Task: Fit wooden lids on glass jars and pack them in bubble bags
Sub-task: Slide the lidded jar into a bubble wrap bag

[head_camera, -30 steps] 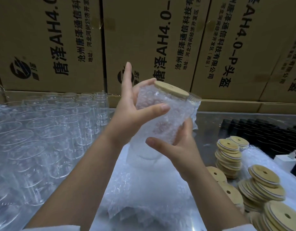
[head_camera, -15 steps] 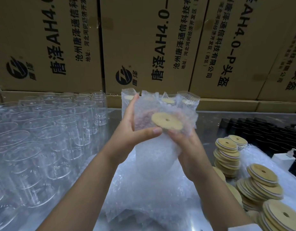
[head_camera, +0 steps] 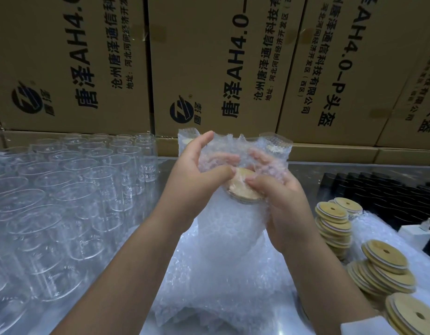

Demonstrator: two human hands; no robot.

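A glass jar with a round wooden lid (head_camera: 243, 187) sits inside a clear bubble bag (head_camera: 223, 226) held upright over the table's middle. My left hand (head_camera: 197, 172) grips the bag's open top on the left, thumb pressing toward the lid. My right hand (head_camera: 281, 197) grips the bag on the right, its fingers curled behind the loose plastic above the lid. The jar's glass body is mostly hidden by the bubble wrap.
Many empty glass jars (head_camera: 64, 194) crowd the left of the table. Stacks of wooden lids (head_camera: 335, 221) and more lids (head_camera: 383, 269) lie at the right. A pile of bubble bags (head_camera: 216, 298) lies under my hands. Cardboard boxes (head_camera: 209, 56) wall the back.
The jar has sunk deeper into the bag, and both hands have closed in on the bag's open top, folding plastic over the lid.
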